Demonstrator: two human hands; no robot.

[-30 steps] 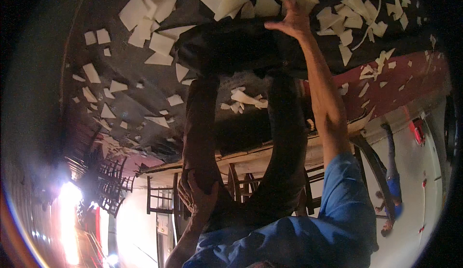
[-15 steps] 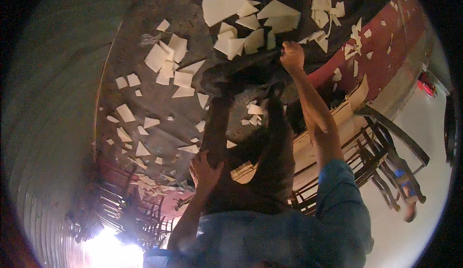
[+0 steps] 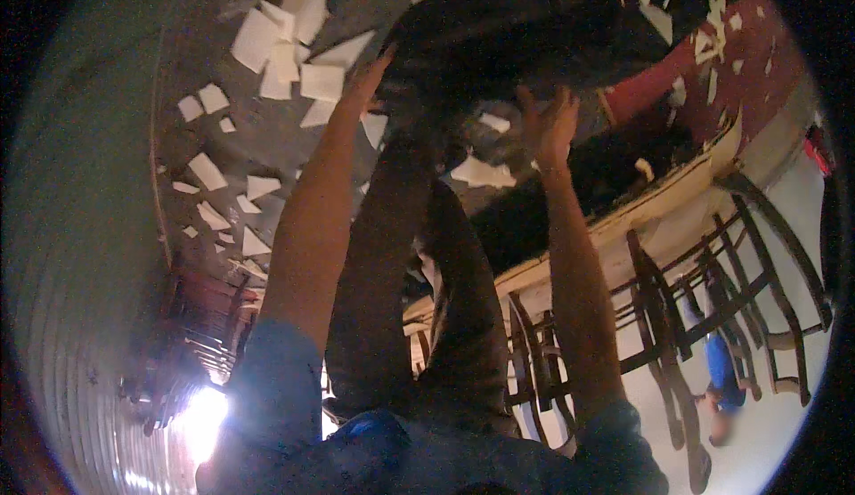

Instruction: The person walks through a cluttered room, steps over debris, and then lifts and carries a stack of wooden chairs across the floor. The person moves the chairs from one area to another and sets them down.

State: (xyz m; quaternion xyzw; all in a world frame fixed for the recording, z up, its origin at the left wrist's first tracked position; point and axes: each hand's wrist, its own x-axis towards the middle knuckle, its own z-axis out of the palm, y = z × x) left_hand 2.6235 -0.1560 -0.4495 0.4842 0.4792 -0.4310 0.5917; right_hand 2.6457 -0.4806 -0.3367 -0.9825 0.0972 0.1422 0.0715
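Note:
A large dark sheet, seemingly cloth [image 3: 508, 41], spreads across the upper middle, blurred by motion. At its left edge is my left hand [image 3: 372, 78], its fingers mostly hidden against the dark material. My right hand [image 3: 550, 128] is just below the sheet's lower right edge, fingers and thumb apart; I see nothing held in it. Between and below the hands lie several pale, flat pieces [image 3: 482, 172] with straight cut edges. More pale pieces [image 3: 287, 43] overlap in a pile beyond my left forearm. My legs in dark trousers stretch forward between my arms.
Loose pale scraps [image 3: 207, 171] dot the dark floor cover on the left, and others lie on a red surface [image 3: 744, 59] at upper right. Dark wooden chairs [image 3: 655, 308] stand at right, a person in blue [image 3: 723, 375] beyond them. A corrugated wall [image 3: 80, 272] runs along the left.
My left hand has gone from my leg to the sheet's left edge. My right hand has opened from a closed grip. The dark sheet now hides pale pieces at upper middle.

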